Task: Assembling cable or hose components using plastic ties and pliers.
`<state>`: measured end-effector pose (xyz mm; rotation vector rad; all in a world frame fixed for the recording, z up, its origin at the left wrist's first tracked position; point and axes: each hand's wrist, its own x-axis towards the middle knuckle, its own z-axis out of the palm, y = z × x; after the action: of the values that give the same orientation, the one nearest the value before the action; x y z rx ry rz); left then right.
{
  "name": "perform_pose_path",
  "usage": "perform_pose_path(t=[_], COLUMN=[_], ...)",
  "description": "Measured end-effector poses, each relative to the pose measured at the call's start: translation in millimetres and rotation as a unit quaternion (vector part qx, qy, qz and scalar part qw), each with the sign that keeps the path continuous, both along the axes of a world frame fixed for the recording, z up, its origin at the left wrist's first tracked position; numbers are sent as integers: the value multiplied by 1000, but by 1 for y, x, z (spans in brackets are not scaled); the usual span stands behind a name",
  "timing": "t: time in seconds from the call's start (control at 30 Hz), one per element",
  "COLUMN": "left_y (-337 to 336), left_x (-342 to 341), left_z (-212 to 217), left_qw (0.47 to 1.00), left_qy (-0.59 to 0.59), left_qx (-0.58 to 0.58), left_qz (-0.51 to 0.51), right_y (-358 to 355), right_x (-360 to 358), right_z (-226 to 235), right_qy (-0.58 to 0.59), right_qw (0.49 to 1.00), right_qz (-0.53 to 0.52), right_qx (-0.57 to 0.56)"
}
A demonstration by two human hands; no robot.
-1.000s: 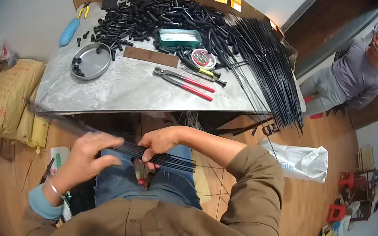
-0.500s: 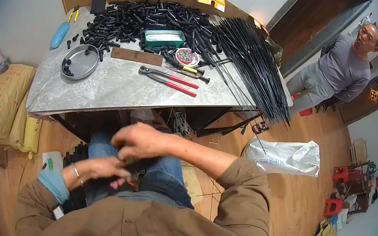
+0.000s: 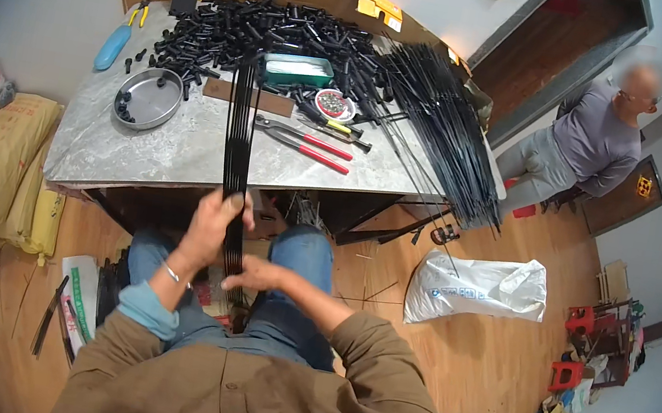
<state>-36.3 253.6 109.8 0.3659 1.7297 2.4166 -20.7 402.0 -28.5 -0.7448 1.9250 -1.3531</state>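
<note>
where it overlaps the table, a rod bundle, black, slender, parallel

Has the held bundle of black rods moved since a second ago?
Yes: the bundle has swung from crosswise to pointing forward over the front edge of the table.

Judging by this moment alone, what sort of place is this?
Probably a small workshop, perhaps in a home: a table bears a heap of short black parts, a sheaf of long black rods and red-handled pincers.
</note>
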Motion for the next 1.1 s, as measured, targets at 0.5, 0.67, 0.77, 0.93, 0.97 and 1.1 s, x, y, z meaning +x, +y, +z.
perform_pose_path(t=[0.5,0.67,0.77,0.93,0.97,1.1], left_y=[-16,-15,-4,34,35,28], left_x=[90,65,70,64,59,50], left_z=[-4,18,18,15,20,15], left_qw=[996,996,993,983,978,972], left_qy=[-51,-67,-111,-71,-82,-141], left_qx=[61,29,26,90,90,134], left_qz=[37,-41,-36,-147,-167,-134], right_y=[-24,-21,20,66,63,46], right_x=[75,76,17,-36,-38,-14], right_z=[-39,-17,74,224,236,276], right_qy=[-75,-105,-184,-135,-84,-12], right_qw=[957,941,945,921,926,919], right_qz=[236,267,259,-160,-104,43], right_qx=[153,180,73,-328,-353,-392])
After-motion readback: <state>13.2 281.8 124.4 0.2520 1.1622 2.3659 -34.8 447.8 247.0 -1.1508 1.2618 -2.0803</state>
